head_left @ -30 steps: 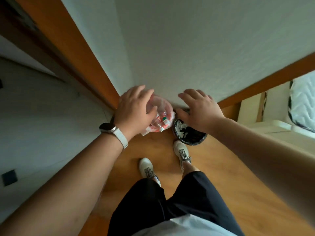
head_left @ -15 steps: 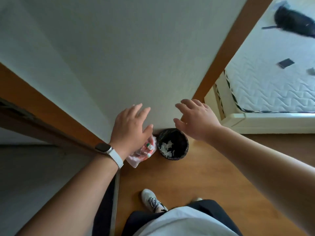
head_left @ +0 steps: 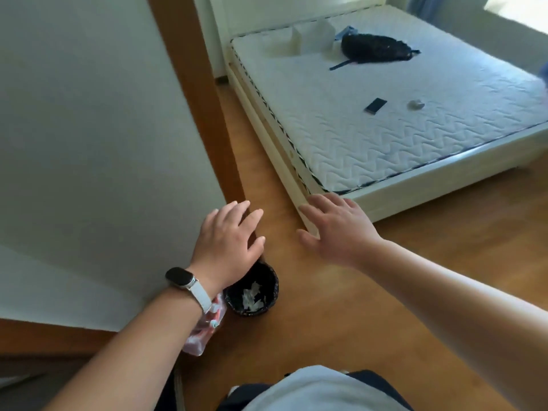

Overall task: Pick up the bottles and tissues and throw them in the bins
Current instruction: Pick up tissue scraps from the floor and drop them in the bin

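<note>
Both forearms are bare. The left wrist carries a smartwatch [head_left: 180,278] with a dark rectangular face and white strap. The person wears a white top [head_left: 320,390] over dark trousers [head_left: 376,381].

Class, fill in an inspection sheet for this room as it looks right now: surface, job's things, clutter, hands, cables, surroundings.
Surface: wooden floor, bare.
Job's things: black bin holding white tissues; pink bag of bottles beside it, by the wall.
Clutter: black bag, phone, small crumpled item on the mattress.
Hands: left hand and right hand open, empty.
Cables: nothing seen.
Surroundings: white wall, wood trim.
</note>
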### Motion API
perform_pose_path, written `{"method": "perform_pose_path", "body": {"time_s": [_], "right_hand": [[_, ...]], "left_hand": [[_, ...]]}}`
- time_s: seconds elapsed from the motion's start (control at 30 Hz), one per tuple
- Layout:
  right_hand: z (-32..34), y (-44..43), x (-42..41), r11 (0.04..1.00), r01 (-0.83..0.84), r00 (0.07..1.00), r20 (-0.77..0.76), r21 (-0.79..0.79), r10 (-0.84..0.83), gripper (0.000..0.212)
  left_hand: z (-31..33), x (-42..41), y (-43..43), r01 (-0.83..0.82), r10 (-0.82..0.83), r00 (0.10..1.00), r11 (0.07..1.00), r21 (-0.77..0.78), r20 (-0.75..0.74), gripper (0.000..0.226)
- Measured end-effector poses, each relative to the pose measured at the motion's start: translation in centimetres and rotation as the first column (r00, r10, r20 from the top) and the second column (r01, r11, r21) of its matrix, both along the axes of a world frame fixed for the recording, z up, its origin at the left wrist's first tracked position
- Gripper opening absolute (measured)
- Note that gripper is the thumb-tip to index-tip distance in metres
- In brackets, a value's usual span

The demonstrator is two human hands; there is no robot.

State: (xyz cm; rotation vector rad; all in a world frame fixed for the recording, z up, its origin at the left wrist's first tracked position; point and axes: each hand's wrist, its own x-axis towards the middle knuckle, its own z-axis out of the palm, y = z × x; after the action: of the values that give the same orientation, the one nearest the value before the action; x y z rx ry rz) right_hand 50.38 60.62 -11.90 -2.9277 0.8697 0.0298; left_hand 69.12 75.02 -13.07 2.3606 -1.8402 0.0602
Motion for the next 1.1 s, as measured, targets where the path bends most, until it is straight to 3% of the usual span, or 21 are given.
{"method": "perform_pose_path", "body": {"time_s": [0.33, 0.57, 0.87, 1.1], "right_hand": [[1.4, -11.1, -18.3, 0.976, 0.212, 0.973, 0.101, -0.042, -0.207, 0.062], [1.6, -15.2, -27.2, 0.918, 0.394, 0.910, 0.158, -0.050, -0.382, 0.058], [0.1, -20.7, -34.8, 0.765, 0.637, 0.761, 0.241, -0.095, -0.603, 0.054], [0.2, -28.3, -37.9, 0.590, 0.791, 0.612, 0.232, -0.163, -0.756, 0.051]], "left_hand": [[1.5, -15.5, -14.9, 0.214, -0.213, 0.976, 0.977, -0.025, 0.045, 0.051], [2.9, -22.5, -23.3, 0.419, -0.415, 0.905, 0.908, -0.028, 0.095, 0.050], [1.9, -28.5, -35.5, 0.620, -0.617, 0.782, 0.784, -0.013, 0.088, 0.052], [1.2, -32.2, -48.5, 0.760, -0.759, 0.650, 0.650, -0.035, 0.036, 0.052]]}}
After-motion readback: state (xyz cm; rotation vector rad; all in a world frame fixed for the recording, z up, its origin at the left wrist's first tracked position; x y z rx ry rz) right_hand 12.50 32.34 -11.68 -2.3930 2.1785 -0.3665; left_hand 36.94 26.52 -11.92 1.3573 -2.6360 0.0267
